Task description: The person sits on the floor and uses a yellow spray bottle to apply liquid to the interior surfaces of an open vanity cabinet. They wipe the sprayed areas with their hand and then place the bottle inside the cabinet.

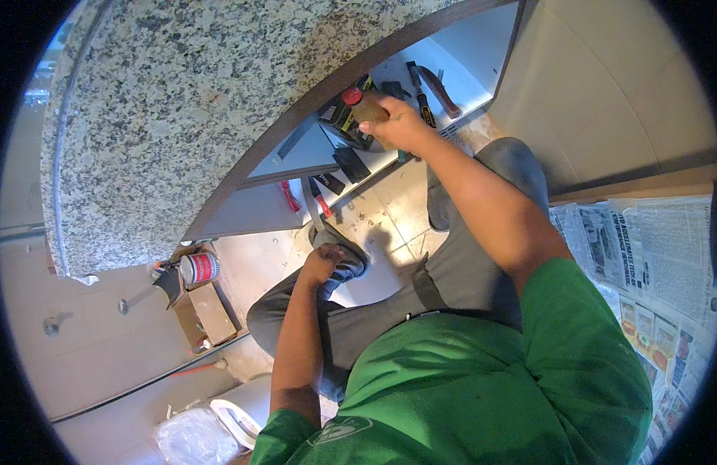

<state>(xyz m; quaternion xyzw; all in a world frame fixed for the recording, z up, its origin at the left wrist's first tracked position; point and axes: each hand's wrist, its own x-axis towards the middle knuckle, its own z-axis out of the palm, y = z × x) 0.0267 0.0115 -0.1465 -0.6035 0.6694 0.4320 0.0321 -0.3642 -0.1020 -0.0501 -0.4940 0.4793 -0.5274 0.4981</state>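
My right hand [403, 126] reaches into the open cabinet [459, 50] under the counter. Its fingers are wrapped round a small brownish bottle [369, 109] with a red cap. Directly behind the bottle stands a dark box with yellow markings [339, 120]. My left hand [323, 263] is low, by my bent leg and dark shoe. Its fingers are curled, and what they may hold is hidden. Beyond that hand, a red-and-black handled tool [320, 198] lies at the cabinet's edge.
A speckled granite countertop [180, 101] overhangs the cabinet. Inside lie a hammer [438, 91], a yellow-and-black handled tool [426, 110] and a black block [351, 164]. At left stand a paint can [199, 267] and a cardboard box [211, 311]. Newspaper [645, 256] covers the right side.
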